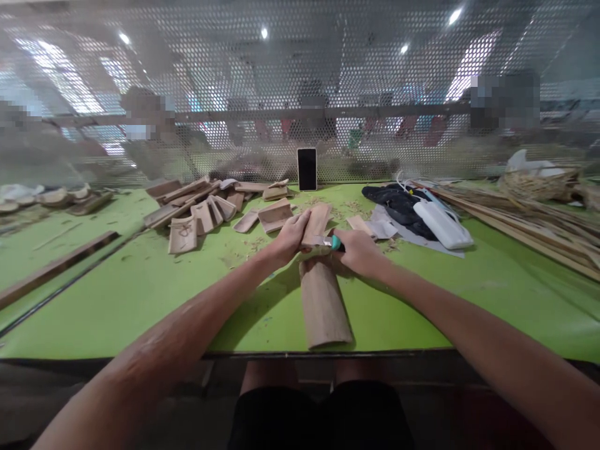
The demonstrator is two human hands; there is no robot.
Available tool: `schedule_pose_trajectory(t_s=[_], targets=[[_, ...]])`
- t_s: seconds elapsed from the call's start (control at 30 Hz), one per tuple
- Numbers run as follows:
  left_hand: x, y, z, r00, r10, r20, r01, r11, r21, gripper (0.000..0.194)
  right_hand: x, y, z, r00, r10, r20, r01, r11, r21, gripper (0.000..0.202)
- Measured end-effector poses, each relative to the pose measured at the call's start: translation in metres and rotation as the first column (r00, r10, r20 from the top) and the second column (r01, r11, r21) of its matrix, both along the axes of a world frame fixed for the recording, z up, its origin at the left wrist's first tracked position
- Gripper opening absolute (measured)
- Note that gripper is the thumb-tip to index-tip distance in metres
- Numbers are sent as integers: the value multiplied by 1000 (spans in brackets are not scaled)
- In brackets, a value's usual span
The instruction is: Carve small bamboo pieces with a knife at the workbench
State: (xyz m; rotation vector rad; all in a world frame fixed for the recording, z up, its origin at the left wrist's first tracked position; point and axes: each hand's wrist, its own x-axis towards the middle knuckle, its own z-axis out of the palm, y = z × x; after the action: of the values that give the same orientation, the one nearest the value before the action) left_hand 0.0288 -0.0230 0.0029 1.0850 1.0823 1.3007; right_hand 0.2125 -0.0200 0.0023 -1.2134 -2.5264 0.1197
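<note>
My left hand (291, 237) is closed round the left side of a curved bamboo piece (319, 219), which is tilted up from the table. In my right hand (360, 251) is a knife (335, 243) with a green and black handle. Its blade points left and lies across the lower part of the piece, against its surface. Beneath and nearer to me, a longer split bamboo section (324, 306) rests rounded side up, reaching almost to the table's front edge. Part of its far end is hidden by the held piece.
Several cut bamboo pieces (204, 215) are heaped at the back left of the green table (117, 300). A phone (307, 169) stands upright at the back. A black cloth (398, 209), a white power strip (443, 225) and long bamboo strips (525, 219) lie to the right. Shavings are scattered about.
</note>
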Motion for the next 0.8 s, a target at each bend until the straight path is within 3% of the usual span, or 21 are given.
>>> schedule_pose_trajectory(t_s=[0.37, 0.67, 0.8], targets=[[-3, -8, 5, 998, -10, -66, 8, 1000, -27, 25, -6, -14, 12, 998, -26, 54, 27, 999, -22, 19], [-2, -10, 3, 995, -76, -59, 74, 997, -31, 39, -6, -12, 9, 999, -8, 49, 8, 1000, -4, 21], [-2, -8, -5, 993, -21, -113, 22, 1000, 5, 45, 1, -2, 8, 999, -34, -17, 33, 997, -66, 20]])
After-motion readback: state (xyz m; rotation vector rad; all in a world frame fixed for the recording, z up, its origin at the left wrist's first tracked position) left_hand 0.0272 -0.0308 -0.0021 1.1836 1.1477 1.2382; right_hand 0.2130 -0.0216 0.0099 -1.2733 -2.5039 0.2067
